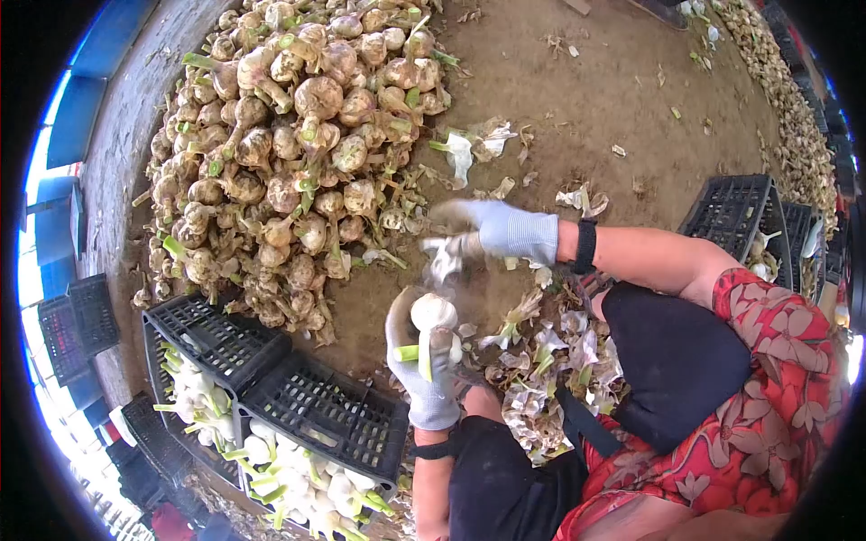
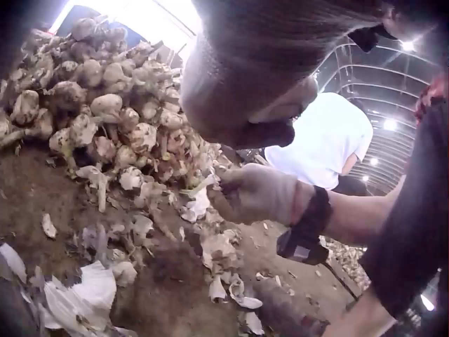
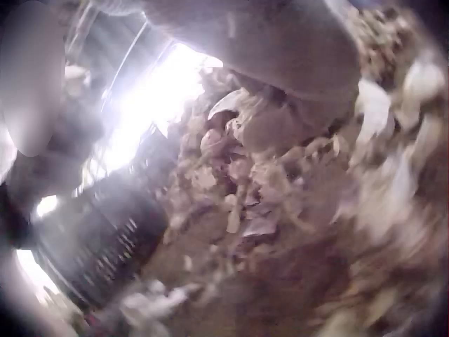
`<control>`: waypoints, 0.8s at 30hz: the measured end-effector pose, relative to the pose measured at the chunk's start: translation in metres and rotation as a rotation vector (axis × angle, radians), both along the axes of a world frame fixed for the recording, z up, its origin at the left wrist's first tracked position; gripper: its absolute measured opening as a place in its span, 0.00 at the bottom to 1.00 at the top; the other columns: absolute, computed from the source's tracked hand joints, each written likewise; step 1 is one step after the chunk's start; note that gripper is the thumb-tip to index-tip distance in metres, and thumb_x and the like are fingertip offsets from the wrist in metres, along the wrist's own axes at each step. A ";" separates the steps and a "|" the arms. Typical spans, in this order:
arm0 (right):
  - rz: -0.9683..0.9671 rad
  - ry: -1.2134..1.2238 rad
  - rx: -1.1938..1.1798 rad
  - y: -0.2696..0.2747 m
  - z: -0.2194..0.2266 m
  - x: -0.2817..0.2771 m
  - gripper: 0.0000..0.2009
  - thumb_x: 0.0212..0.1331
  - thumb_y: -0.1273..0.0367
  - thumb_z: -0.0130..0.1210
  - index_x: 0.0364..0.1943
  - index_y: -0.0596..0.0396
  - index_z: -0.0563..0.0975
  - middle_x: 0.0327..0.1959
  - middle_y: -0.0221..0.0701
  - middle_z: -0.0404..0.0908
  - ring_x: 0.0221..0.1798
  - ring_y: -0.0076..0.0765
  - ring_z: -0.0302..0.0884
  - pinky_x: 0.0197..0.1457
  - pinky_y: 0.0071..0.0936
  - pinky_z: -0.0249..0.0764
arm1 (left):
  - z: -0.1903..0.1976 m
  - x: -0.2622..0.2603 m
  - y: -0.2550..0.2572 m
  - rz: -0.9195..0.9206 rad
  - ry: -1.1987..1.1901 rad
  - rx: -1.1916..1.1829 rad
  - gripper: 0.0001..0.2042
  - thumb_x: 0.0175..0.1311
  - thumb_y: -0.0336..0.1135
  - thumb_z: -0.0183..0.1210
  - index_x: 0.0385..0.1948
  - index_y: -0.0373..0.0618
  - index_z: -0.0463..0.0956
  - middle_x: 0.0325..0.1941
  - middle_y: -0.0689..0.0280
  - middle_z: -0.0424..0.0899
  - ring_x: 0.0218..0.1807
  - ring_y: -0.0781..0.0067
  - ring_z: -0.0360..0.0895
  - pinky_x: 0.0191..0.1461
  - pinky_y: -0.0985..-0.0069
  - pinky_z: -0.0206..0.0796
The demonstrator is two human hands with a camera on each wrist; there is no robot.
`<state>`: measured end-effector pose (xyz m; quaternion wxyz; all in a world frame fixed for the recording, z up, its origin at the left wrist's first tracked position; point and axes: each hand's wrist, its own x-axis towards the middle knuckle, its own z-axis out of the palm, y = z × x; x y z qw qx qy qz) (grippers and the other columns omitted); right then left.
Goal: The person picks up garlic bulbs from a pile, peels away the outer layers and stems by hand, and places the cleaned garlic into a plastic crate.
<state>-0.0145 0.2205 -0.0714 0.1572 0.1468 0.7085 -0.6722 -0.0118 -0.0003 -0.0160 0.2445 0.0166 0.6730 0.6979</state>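
Observation:
My gloved left hand grips a whitish garlic bulb, its cut green stem lying across the fingers. Just beyond it, my gloved right hand is partly blurred. Papery garlic skin hangs at the right fingertips, pinched between thumb and fingers. From the left wrist, the underside of my left hand fills the top and hides the bulb, with the right hand past it. The right wrist view is smeared, my right hand dark along its top.
Unpeeled garlic is heaped at the far left on the dirt floor. Black crates at near left hold white bulbs. Loose skins litter the floor between the knees. Another crate stands at right. A person in white is behind.

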 end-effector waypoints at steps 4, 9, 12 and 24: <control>0.219 -0.127 -0.238 -0.012 0.035 0.005 0.30 0.53 0.49 0.64 0.52 0.58 0.74 0.44 0.32 0.79 0.45 0.28 0.77 0.44 0.27 0.76 | -0.003 -0.002 0.003 -0.021 0.061 -0.082 0.26 0.59 0.42 0.65 0.53 0.36 0.68 0.49 0.63 0.75 0.52 0.72 0.74 0.56 0.74 0.69; 0.205 -0.107 -0.257 -0.026 0.045 0.000 0.28 0.52 0.49 0.65 0.45 0.60 0.76 0.34 0.32 0.80 0.34 0.26 0.79 0.35 0.24 0.76 | 0.004 -0.002 0.003 -0.064 0.010 -0.093 0.28 0.58 0.43 0.66 0.54 0.36 0.67 0.50 0.63 0.76 0.50 0.73 0.74 0.53 0.76 0.68; 0.150 -0.202 -0.506 -0.023 0.048 0.003 0.27 0.53 0.49 0.65 0.44 0.60 0.76 0.28 0.30 0.80 0.23 0.22 0.77 0.23 0.19 0.72 | 0.011 -0.002 0.002 -0.055 -0.091 -0.026 0.30 0.57 0.46 0.67 0.56 0.36 0.67 0.50 0.63 0.76 0.49 0.73 0.75 0.53 0.76 0.68; 0.116 0.190 -0.046 -0.020 0.057 0.008 0.13 0.58 0.67 0.57 0.45 0.58 0.80 0.36 0.39 0.84 0.36 0.36 0.83 0.38 0.29 0.78 | -0.007 -0.005 -0.003 -0.007 0.196 -0.176 0.30 0.57 0.43 0.67 0.56 0.33 0.68 0.50 0.60 0.77 0.50 0.70 0.75 0.56 0.73 0.66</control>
